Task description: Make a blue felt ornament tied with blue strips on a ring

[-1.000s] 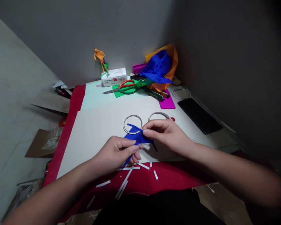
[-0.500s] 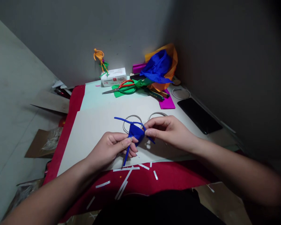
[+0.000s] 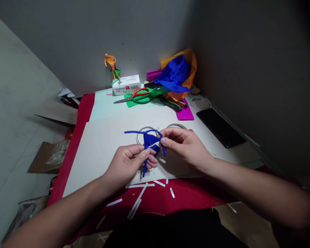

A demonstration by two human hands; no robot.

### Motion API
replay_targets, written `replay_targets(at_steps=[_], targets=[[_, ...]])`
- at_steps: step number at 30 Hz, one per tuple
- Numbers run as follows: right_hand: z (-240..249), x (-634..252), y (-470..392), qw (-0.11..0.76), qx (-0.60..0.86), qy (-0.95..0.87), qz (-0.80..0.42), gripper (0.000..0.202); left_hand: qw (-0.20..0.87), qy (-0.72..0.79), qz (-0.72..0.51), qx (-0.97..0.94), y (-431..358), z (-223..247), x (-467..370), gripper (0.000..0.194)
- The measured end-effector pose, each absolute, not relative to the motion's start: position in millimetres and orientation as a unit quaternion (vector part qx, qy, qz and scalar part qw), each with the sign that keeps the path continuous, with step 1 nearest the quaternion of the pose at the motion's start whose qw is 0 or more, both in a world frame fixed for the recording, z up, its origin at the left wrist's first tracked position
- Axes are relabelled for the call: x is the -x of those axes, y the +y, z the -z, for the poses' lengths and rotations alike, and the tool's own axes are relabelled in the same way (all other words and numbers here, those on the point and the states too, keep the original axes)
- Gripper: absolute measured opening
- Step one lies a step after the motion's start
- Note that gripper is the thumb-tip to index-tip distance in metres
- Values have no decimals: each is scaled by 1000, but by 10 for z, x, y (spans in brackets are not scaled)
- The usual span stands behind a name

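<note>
Now I see the blue piece (image 3: 150,138) turned, its middle better exposed to handling, left hand (image 3: 131,159) and right hand (image 3: 187,148) pinching it.

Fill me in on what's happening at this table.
A person is working on a thin-limbed blue piece with both bare hands. The left hand pinches it low down, while the right hand has its fingers at the piece's right side. They hold it over a pale board. Farther back, scissors lie near a white box.
</note>
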State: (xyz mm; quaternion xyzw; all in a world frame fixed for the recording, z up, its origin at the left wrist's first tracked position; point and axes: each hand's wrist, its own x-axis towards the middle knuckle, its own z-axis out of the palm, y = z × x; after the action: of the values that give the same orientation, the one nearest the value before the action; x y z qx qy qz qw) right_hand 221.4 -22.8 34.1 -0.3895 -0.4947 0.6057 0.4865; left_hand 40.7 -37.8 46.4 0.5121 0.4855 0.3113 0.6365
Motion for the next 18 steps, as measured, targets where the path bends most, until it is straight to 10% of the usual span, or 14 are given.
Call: replay_targets(at_steps=[18], targets=[[-499,-2429,-134,272,392,-604,-639,9,590,509,-212,-589,-274,-710,-139,40]])
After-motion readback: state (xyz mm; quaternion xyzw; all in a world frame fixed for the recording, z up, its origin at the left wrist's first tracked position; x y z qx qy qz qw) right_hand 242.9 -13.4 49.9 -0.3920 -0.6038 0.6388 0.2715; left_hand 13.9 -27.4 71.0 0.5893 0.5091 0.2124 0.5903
